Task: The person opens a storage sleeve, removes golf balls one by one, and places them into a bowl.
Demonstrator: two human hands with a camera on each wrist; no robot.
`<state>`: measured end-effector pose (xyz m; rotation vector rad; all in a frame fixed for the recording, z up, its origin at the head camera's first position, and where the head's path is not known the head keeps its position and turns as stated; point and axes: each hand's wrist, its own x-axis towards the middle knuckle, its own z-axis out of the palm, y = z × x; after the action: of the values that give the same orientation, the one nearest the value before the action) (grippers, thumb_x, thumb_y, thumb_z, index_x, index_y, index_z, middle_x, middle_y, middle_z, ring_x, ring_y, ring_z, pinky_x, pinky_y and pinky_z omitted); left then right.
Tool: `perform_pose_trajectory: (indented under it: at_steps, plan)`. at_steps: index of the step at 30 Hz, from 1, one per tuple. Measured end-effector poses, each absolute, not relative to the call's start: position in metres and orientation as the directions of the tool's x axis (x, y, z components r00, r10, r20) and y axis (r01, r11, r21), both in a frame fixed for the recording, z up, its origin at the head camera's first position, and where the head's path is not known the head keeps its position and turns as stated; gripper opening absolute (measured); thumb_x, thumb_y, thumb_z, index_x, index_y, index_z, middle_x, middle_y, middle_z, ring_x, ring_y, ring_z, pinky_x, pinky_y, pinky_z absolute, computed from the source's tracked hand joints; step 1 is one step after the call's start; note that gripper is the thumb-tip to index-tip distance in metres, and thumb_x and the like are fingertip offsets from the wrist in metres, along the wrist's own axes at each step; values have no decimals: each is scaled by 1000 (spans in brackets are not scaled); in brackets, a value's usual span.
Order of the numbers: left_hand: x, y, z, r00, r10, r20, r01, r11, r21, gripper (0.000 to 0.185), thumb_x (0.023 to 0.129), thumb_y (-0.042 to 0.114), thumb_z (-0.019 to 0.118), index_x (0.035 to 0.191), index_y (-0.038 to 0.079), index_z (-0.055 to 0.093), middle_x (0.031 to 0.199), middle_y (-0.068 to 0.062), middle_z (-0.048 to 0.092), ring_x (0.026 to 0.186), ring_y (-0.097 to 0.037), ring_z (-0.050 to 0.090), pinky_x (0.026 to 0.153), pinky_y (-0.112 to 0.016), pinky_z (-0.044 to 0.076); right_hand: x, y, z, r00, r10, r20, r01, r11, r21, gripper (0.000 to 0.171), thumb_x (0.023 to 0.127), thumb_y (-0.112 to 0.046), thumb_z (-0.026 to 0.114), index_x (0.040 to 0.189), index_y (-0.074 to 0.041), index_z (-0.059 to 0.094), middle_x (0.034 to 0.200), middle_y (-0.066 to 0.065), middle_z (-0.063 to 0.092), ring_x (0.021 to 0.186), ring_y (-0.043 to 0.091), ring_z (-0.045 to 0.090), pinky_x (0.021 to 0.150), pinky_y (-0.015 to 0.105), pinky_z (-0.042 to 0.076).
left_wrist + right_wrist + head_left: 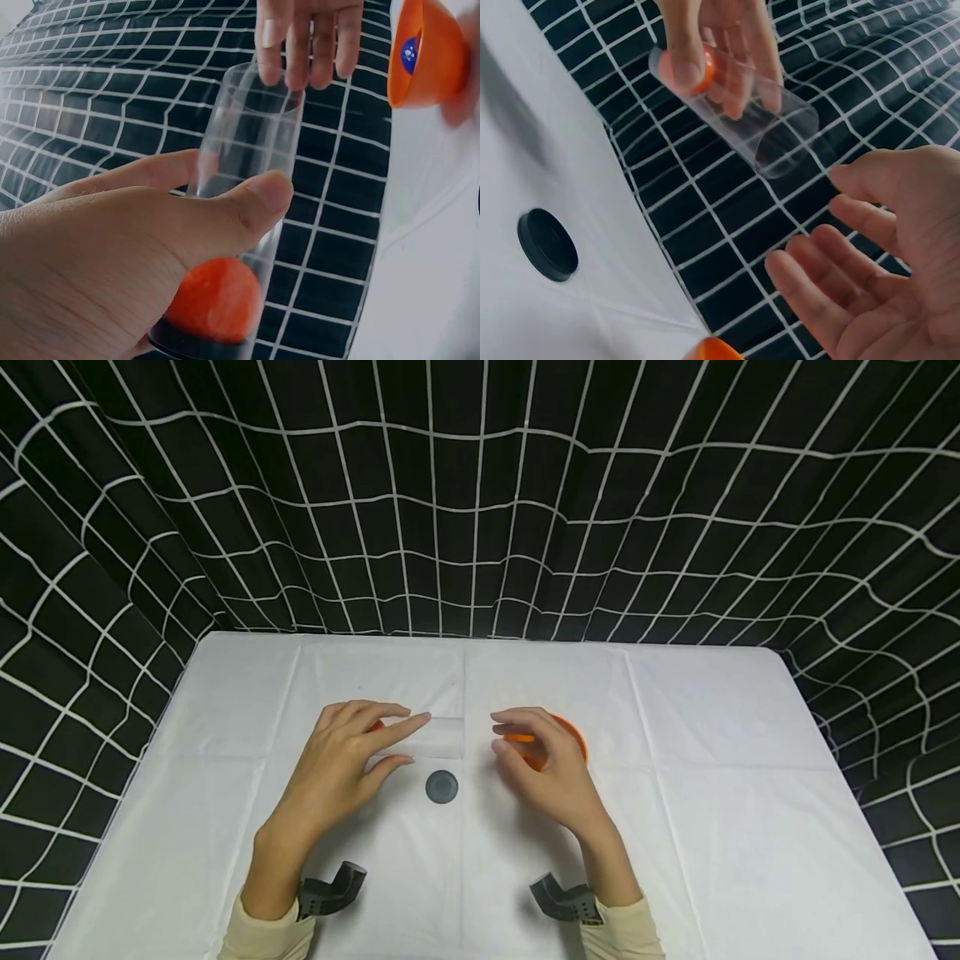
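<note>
Around clear tube (442, 737), curled left hand (341, 760)

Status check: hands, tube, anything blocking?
Left hand grips clear tube, orange ball inside at capped end. Right hand open at tube mouth, beside orange bowl. Black cap loose on table; nothing blocking.

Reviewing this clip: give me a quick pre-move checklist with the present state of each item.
1. Left hand grips the clear tube: ok.
2. Orange ball sits at the tube's closed end: ok.
3. Tube's open end faces the right hand: ok.
4. Right hand free, fingers relaxed: ok.
5. Black cap lies on the table between the hands, within reach: ok.
6. Orange bowl contents: cannot tell.
</note>
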<state>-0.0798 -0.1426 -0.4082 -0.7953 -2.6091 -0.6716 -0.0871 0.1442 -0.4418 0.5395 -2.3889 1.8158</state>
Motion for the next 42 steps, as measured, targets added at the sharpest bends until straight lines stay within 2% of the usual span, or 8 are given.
perform_pose_trajectory:
  at_steps: [4, 7, 11, 17, 25, 33, 40, 42]
  plan:
    - [-80, -142, -407, -770, 438, 464, 604, 735, 308, 57, 85, 19, 89, 138, 30, 72, 128, 0, 73, 120, -24, 65, 111, -48, 43, -88, 139, -444, -944, -221, 244, -274, 118, -954, 32, 95, 1, 73, 127, -2, 70, 131, 14, 67, 118, 35, 71, 95, 25, 62]
    - [-80, -141, -406, -764, 433, 478, 604, 740, 296, 57, 83, 18, 90, 136, 31, 73, 128, 1, 73, 118, -24, 65, 110, -47, 42, -88, 135, -446, -952, -229, 205, -227, 72, -971, 34, 95, 1, 73, 129, -1, 69, 132, 14, 67, 119, 28, 71, 93, 23, 62]
    - [-80, -142, -405, -761, 423, 492, 601, 747, 286, 57, 82, 15, 91, 134, 31, 74, 128, 1, 73, 117, -24, 65, 109, -48, 42, -89, 130, -448, -954, -246, 169, -187, 50, -981, 36, 96, -1, 74, 132, 0, 67, 132, 19, 67, 118, 19, 71, 92, 23, 62]
    - [-80, -143, -404, -749, 421, 511, 603, 753, 263, 56, 80, 12, 92, 131, 29, 76, 126, -1, 74, 116, -26, 65, 108, -49, 42, -88, 123, -449, -958, -267, 104, -125, 63, -990, 40, 97, -8, 75, 135, -1, 65, 134, 27, 66, 124, 32, 70, 95, 22, 61]
    - [-80, -143, -406, -730, 414, 544, 612, 750, 250, 53, 81, 11, 92, 128, 28, 77, 121, -3, 75, 115, -28, 65, 105, -49, 43, -87, 118, -450, -955, -276, 107, -130, 64, -989, 39, 97, -8, 75, 135, -5, 66, 131, 23, 69, 123, 33, 70, 95, 21, 61]
    - [-79, -143, -405, -742, 414, 527, 602, 757, 253, 56, 80, 14, 92, 131, 29, 76, 125, -1, 75, 117, -27, 65, 106, -49, 42, -87, 118, -450, -954, -279, 110, -133, 67, -989, 40, 97, -8, 76, 136, -4, 66, 134, 18, 70, 126, 39, 68, 94, 21, 61]
    - [-78, -143, -403, -746, 421, 515, 601, 758, 251, 56, 81, 13, 91, 133, 28, 75, 127, -1, 74, 117, -26, 65, 107, -50, 42, -84, 118, -447, -966, -250, 61, -103, 158, -982, 40, 97, -20, 78, 136, -21, 68, 130, 4, 74, 109, 26, 71, 79, 20, 57]
    - [-78, -143, -403, -749, 420, 512, 599, 759, 254, 56, 81, 13, 91, 133, 29, 75, 128, -1, 74, 118, -26, 64, 108, -50, 42, -84, 118, -447, -967, -250, 56, -97, 154, -983, 40, 98, -20, 78, 136, -22, 68, 130, 5, 74, 108, 25, 71, 78, 21, 58]
